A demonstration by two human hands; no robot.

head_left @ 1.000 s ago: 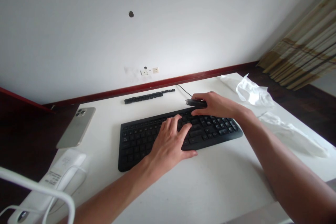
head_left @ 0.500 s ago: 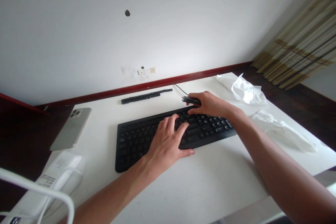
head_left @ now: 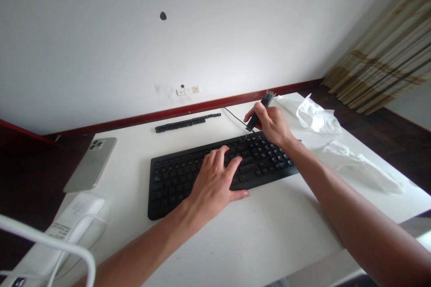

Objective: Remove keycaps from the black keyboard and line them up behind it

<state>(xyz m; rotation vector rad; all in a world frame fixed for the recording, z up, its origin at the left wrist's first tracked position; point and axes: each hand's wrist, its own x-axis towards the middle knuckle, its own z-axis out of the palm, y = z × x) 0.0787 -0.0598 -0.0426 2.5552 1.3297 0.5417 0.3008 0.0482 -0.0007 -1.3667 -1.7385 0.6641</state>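
A black keyboard (head_left: pixel 171 186) lies on the white table. My left hand (head_left: pixel 215 170) rests over its middle, fingers spread across the keys and thumb at the front edge. Above the keyboard's back right part, my right hand (head_left: pixel 271 123) is closed around a black keycap puller (head_left: pixel 258 114). The puller is tilted, its thin wire loops pointing down at the keys near the back edge. Whether the wires grip a key is too small to tell. Loose black keycaps (head_left: pixel 185 124) lie in rows behind the keyboard.
A phone (head_left: pixel 90 163) lies face down at the left, beside a white power strip (head_left: pixel 74 224) with cables. Crumpled white wrapping (head_left: pixel 318 116) and a second white sheet (head_left: pixel 363 168) are on the right. A black cable (head_left: pixel 234 115) runs toward the wall.
My right hand has risen and turned the keycap puller from lying flat to steeply tilted, wire end down over the keys. My left hand stays in place.
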